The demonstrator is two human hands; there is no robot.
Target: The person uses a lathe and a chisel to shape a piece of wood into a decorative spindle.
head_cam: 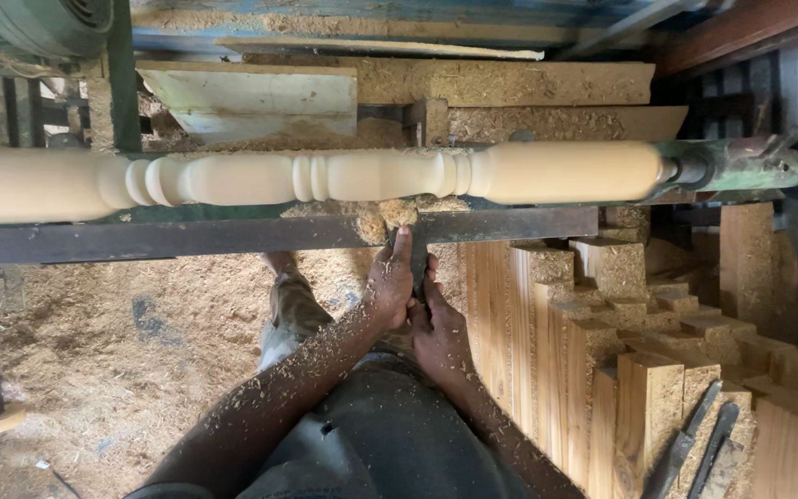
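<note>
Sawdust lies thick on the floor (140, 351) to the left of my hands and clings to both my forearms. Above my hands the long pale turned spindle (325, 176) sits across the lathe, held at its right end by the green tailstock (750, 166). Most of its shape looks cut already: a smooth swell far left, a cluster of beads, a long vase-like middle, more beads, then a plain cylinder out to the right. I judge the turning well along, with that right cylinder the plainest part and perhaps the finishing cuts left. Just under the spindle runs the dark steel rest bar (279, 236), heaped with shavings directly above my fingers. To the right of my hands stand stacked square wooden blanks (602, 351), none of them shaped, and two dark chisels (695, 444) lean against them. My left hand (390, 282) is closed around a dark tool (418, 263), thumb pointing up towards the bar; my right hand (438, 333) wraps the same tool lower down, fingers curled shut.
</note>
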